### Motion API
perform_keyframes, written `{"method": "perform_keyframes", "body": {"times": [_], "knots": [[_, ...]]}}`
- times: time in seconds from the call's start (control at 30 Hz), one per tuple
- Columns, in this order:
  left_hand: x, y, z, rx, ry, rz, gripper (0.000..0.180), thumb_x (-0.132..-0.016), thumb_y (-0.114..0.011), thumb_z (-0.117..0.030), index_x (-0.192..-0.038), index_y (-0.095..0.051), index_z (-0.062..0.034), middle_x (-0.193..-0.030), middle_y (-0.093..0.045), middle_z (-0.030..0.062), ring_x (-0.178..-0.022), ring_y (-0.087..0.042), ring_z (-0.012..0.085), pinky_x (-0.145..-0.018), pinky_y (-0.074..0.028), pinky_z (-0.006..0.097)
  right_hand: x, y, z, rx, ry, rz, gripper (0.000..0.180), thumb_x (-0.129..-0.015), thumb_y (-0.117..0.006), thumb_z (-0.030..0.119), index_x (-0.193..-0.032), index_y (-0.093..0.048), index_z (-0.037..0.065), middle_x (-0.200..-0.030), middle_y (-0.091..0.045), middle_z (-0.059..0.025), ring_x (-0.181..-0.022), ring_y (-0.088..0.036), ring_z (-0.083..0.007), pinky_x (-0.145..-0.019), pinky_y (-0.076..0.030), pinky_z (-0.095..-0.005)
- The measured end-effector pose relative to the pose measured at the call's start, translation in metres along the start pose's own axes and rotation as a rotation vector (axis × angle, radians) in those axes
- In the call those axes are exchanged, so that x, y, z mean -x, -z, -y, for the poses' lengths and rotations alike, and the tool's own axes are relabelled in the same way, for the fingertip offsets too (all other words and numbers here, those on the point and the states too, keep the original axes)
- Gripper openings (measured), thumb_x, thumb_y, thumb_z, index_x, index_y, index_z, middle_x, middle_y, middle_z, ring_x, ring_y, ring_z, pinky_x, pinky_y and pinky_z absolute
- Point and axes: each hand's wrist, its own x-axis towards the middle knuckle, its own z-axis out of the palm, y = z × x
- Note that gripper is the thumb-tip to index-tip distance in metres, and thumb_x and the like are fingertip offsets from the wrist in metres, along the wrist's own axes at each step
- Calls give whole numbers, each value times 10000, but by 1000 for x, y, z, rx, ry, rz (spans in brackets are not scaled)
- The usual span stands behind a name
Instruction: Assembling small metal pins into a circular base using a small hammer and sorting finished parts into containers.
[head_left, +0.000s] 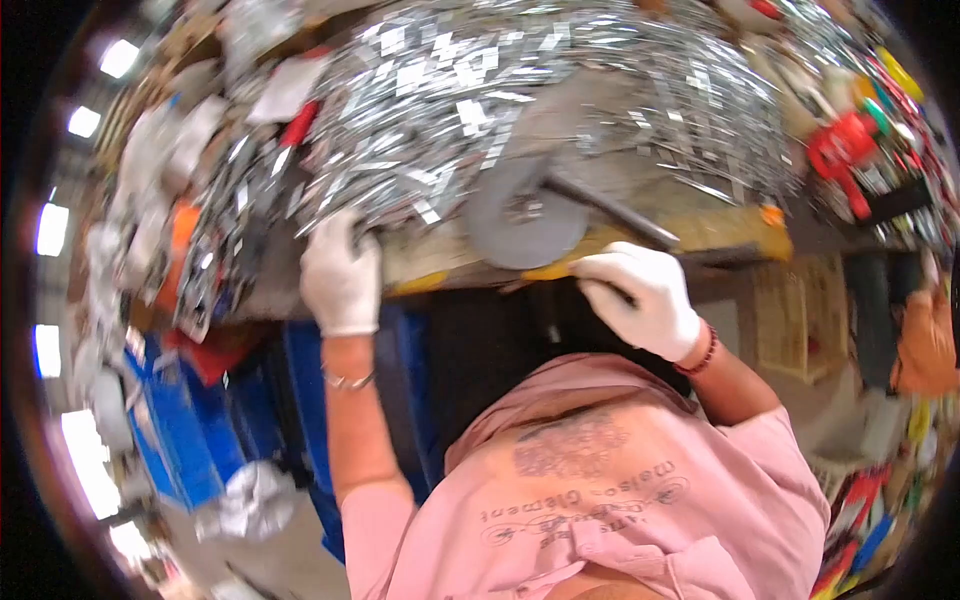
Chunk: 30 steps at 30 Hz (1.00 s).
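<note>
The pile of shiny metal strips point(520, 90) is blurry, so single strips are hard to tell apart. The left hand point(340, 275) pushes its fingertips under the near edge of that pile, and they are hidden. The right hand point(640, 295) wraps around the end of a dark rod point(610, 210), hiding that end. Things right of the pile are too small and smeared to name.

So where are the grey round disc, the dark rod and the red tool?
Grey round disc point(522, 215), head view, on its flat face.
Dark rod point(610, 210), head view, mid-shaft.
Red tool point(842, 148), head view, on its body.
</note>
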Motion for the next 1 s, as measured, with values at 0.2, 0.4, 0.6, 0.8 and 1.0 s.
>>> {"method": "perform_keyframes", "body": {"times": [0.2, 0.4, 0.6, 0.8, 1.0], "knots": [[42, 26, -70, 462, 332, -234, 289, -937, -747, -14, -1219, -686, -39, -959, -672, 5, -831, -610, 103, -755, -543, 278, 1, 57, -13, 360, -37, -211, 204, -855, -785, 6, -1046, -783, 78, -927, -737, -116, -810, -727, -308, -716, -576, -371], [50, 38, -97, 1539, 493, -230, 435, -1052, -725, -125, -1447, -565, -37, -1079, -632, 1, -854, -623, 76, -727, -564, 234, -26, 77, -95, 992, -220, -42, 56, -922, -735, 162, -892, -738, 114, -867, -668, -76, -822, -746, -299, -700, -603, -429], [50, 34, -126, 1367, 479, -19, 321, -1060, -706, -139, -1350, -630, -26, -1085, -712, 40, -893, -708, 107, -710, -552, 221, -50, 85, -114, 1155, -196, 218, 77, -922, -700, 152, -865, -719, 103, -937, -714, -86, -854, -774, -307, -734, -636, -455], [33, 27, -164, 1173, 312, 128, 162, -969, -831, -73, -1109, -761, -31, -1029, -749, 21, -838, -673, 93, -715, -530, 245, -59, 76, -60, 632, -19, 64, 119, -894, -727, 91, -999, -680, 57, -978, -695, -129, -881, -743, -332, -775, -601, -419], [23, 5, -173, 748, -45, -105, 159, -853, -864, -18, -995, -793, -28, -894, -698, 90, -804, -675, 219, -731, -547, 346, -42, 11, -15, 242, 50, 137, 134, -898, -736, 73, -1032, -725, 78, -973, -685, -122, -887, -720, -345, -775, -588, -407]]}}
